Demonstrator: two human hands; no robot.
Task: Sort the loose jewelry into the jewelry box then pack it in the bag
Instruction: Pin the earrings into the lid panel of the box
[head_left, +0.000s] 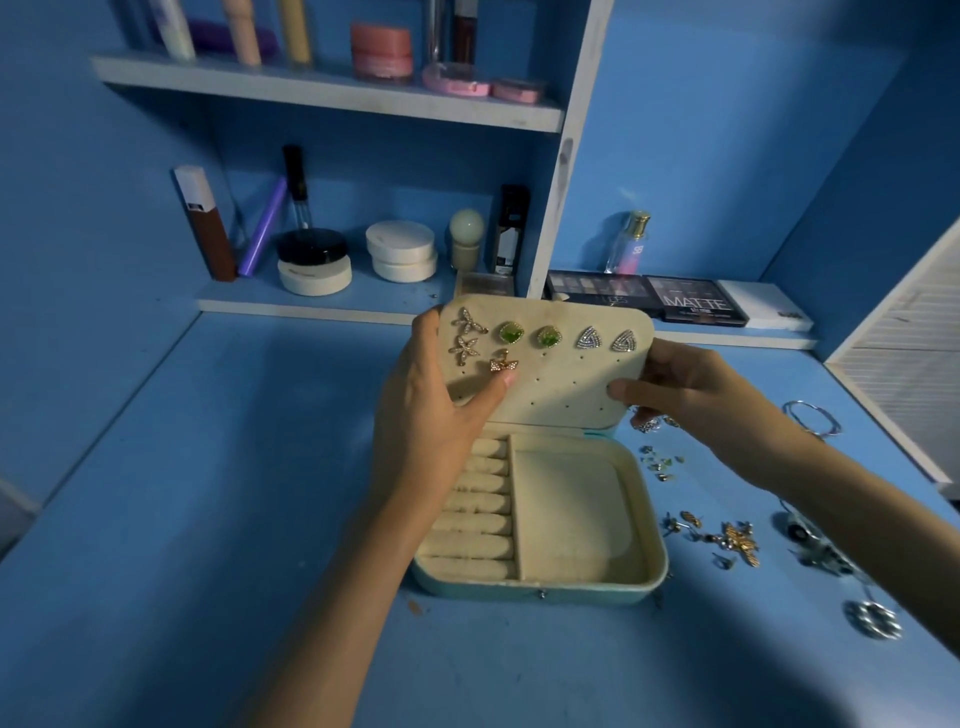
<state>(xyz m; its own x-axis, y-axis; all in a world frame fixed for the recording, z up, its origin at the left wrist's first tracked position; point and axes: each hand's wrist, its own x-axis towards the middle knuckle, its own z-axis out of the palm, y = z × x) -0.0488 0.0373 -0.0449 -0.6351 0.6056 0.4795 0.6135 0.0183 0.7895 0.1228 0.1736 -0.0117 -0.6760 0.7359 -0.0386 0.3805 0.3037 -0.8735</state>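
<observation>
An open cream jewelry box (644, 525) with ring rolls and an empty tray lies on the blue desk. Its raised earring panel (566, 384) carries star, green and triangular studs. My left hand (436, 410) holds the panel's left edge, its thumb pressing a gold butterfly earring (503, 364) against the panel. On the right edge, my right hand (680, 384) grips the panel, thumb in front. Loose jewelry (727, 540) lies scattered on the desk to the right of the box. No bag is visible.
Silver bangles (813, 418) and a round silver piece (872, 621) lie at the right. Makeup palettes (649, 299) line the back ledge, a perfume bottle (628, 244) behind them. Shelves hold jars (400, 252) and tubes. A white slatted panel (904, 364) stands at far right.
</observation>
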